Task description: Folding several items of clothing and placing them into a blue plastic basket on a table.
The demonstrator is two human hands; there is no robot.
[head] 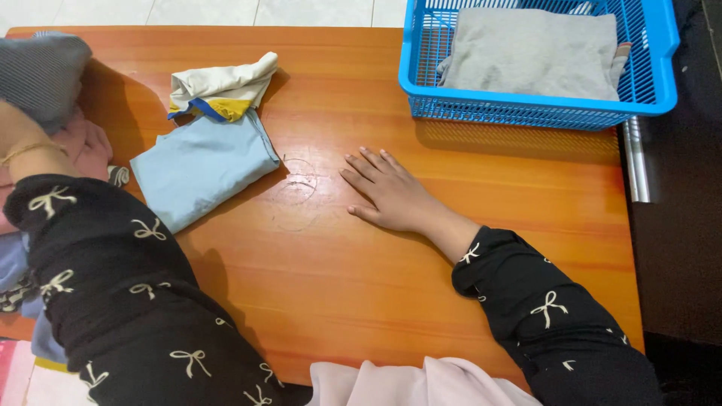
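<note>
No packages, labels, signs or screens in view.

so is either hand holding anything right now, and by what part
The right hand holds nothing; it lies flat, palm down, on the table. The left hand reaches into the pile of clothes; its grip is hidden.

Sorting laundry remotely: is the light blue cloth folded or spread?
Folded: the light blue cloth lies as a compact, layered rectangle on the table.

Folded light-blue cloth (pixel 201 167) flat on table (pixel 451 248)
</note>
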